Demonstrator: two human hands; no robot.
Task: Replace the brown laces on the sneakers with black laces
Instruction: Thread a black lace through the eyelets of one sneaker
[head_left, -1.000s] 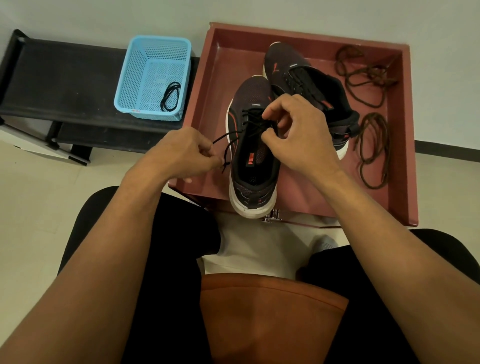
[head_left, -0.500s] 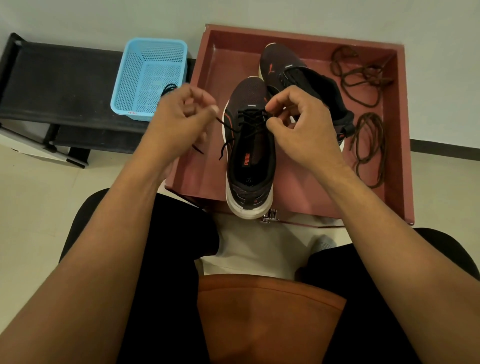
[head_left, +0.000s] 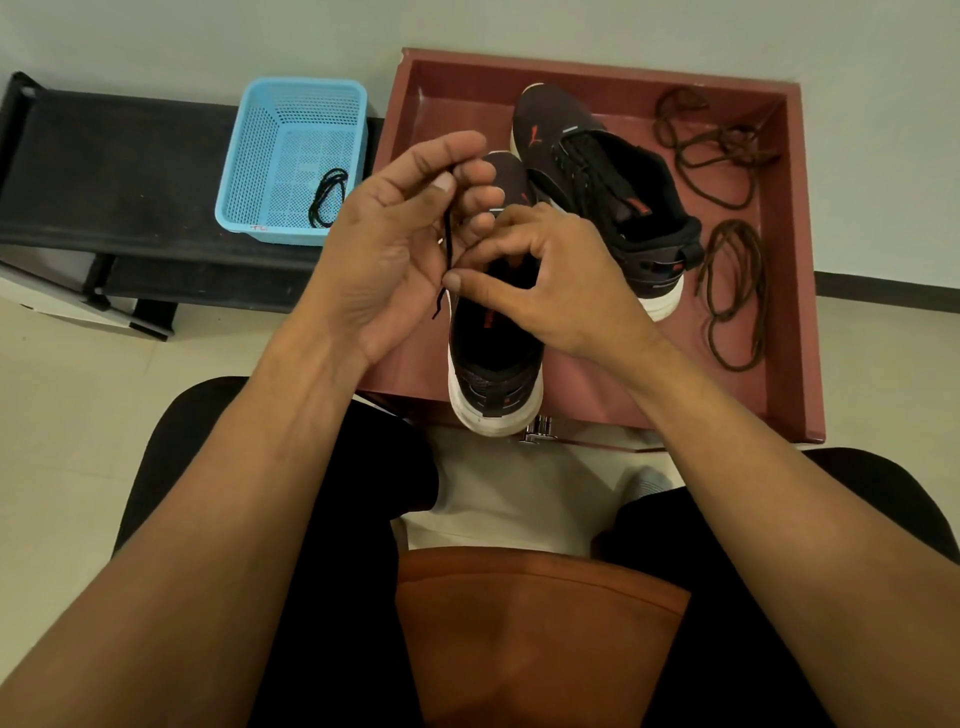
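Two dark sneakers stand in a red-brown tray (head_left: 789, 270). The near sneaker (head_left: 496, 364) points away from me, its white heel at the tray's front edge. My left hand (head_left: 400, 244) is raised over its toe, palm towards me, pinching a black lace (head_left: 448, 244) between thumb and forefinger. My right hand (head_left: 550, 280) hovers over the sneaker's eyelets, its thumb and fingers pinching the same lace lower down. The far sneaker (head_left: 602, 192) lies behind, threaded with a black lace. Two brown laces (head_left: 735, 296) lie loose in the tray's right part.
A blue mesh basket (head_left: 291, 156) with a coiled black lace (head_left: 327, 197) sits on a low black bench (head_left: 114, 171) to the left. The wall stands right behind the tray. My knees in black trousers frame the bottom of the view.
My left hand has swung from the sneaker's left side up and inward, turning palm towards me, lifting the lace end. My right hand stays at the eyelets.
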